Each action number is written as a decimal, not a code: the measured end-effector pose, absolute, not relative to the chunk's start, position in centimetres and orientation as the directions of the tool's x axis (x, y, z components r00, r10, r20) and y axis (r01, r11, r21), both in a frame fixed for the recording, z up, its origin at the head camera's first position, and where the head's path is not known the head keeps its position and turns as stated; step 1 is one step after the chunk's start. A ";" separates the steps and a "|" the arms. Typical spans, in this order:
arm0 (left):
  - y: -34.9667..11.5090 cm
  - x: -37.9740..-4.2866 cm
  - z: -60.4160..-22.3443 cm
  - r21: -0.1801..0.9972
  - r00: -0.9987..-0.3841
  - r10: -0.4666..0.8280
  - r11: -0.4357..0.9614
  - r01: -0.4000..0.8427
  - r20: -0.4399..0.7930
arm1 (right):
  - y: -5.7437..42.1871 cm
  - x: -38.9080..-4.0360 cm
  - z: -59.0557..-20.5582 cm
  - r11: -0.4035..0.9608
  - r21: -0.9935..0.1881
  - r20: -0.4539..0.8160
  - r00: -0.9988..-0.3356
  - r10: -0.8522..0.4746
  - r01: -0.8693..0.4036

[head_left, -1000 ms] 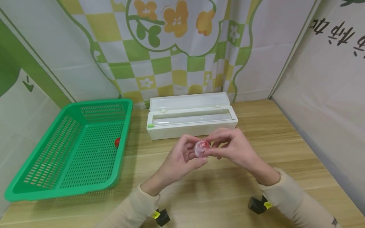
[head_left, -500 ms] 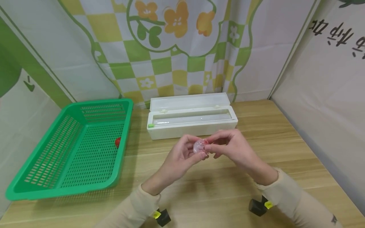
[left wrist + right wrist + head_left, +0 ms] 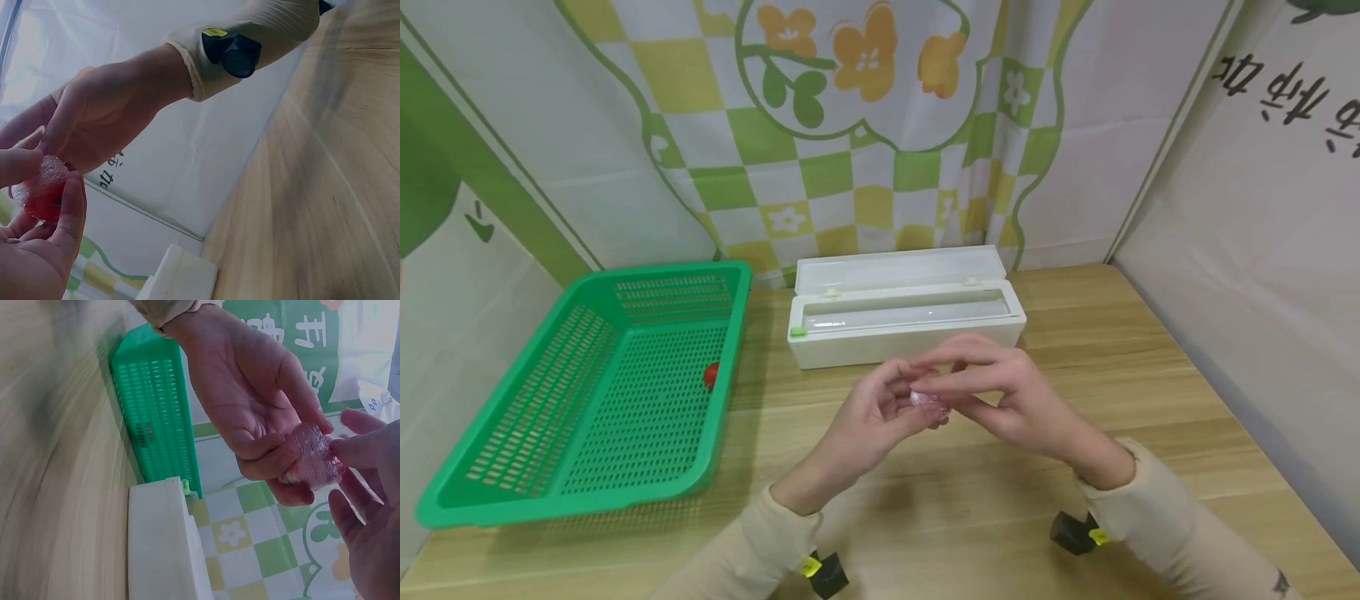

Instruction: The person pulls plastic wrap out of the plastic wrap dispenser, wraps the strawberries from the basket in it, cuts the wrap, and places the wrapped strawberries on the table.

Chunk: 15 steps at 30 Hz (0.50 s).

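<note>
A small red round thing (image 3: 928, 402), tomato-like and wrapped in crinkled cling film, is held up above the table between both hands. My left hand (image 3: 867, 421) holds it from the left, thumb and curled fingers around it. From the right, my right hand (image 3: 1017, 393) has its fingers over the top and its thumb close underneath, at the film. The left wrist view shows the red side (image 3: 47, 200) with bunched film on top. In the right wrist view, loose clear film (image 3: 315, 459) covers the thing and a right fingertip touches it. Fingers hide much of it from above.
Behind the hands stands a white cling film dispenser (image 3: 910, 343), its lid raised. On the left sits a green perforated basket (image 3: 730, 375) with a red round thing (image 3: 711, 375) inside. The wooden table (image 3: 1150, 375) meets a patterned cloth (image 3: 872, 175) at the back.
My right fingers have moved from the right side of the wrapped thing to over its top. The left hand stays in place around it, and more of it is covered now.
</note>
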<state>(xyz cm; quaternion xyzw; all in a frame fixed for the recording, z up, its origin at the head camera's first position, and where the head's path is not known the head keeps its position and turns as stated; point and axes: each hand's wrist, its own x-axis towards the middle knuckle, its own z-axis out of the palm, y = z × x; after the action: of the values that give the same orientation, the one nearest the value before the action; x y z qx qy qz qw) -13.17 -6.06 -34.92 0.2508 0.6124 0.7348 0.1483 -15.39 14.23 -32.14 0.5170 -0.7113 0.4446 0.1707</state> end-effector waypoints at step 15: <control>-6.3 -12.8 -34.3 0.970 -0.825 0.538 -0.237 0.050 0.174 | 14.2 -16.2 -32.6 -0.036 -0.260 0.839 -0.208 -0.503 -0.965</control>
<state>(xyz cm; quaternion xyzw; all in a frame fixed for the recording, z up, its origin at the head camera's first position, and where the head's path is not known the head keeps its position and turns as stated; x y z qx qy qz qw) -12.84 -6.29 -34.35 0.2469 0.5955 0.7468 0.1636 -16.17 14.16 -32.58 0.5713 -0.6422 0.4376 0.2640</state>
